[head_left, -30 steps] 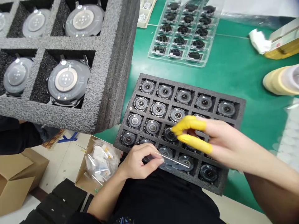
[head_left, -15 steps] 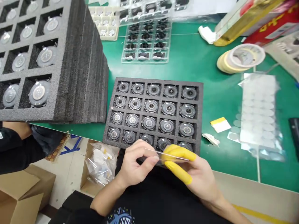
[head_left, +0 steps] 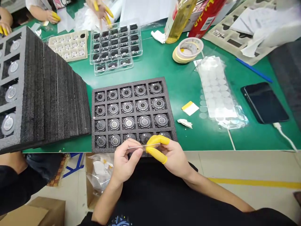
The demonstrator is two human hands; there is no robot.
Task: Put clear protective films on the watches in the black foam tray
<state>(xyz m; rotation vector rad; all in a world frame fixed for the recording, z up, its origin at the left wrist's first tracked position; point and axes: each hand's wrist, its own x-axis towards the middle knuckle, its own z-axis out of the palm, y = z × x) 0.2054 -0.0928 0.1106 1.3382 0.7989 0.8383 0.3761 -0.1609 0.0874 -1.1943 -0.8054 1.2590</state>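
Observation:
My left hand (head_left: 125, 164) pinches one end of a thin clear sheet (head_left: 143, 146), seen almost edge-on. My right hand (head_left: 175, 158), with yellow finger cots on its thumb and index finger, pinches the other end. Both hands are just over the near edge of a dark foam tray (head_left: 168, 108). Rows of round watch back parts (head_left: 127, 107) lie in the tray's square cells, and my fingers cover part of the nearest row.
Stacked foam trays (head_left: 56, 94) rise at the left. Beyond are clear blister trays (head_left: 138, 51) of dark discs and co-workers' hands (head_left: 101, 12). Rightward lie tape rolls (head_left: 180, 58), a sheet of round stickers (head_left: 217, 91) and a phone (head_left: 264, 102). A box with plastic bags (head_left: 90, 188) stands below.
The camera view has swung to the right, so the phone and co-workers' hands now show. Both hands keep hold of the clear sheet, which is now more level.

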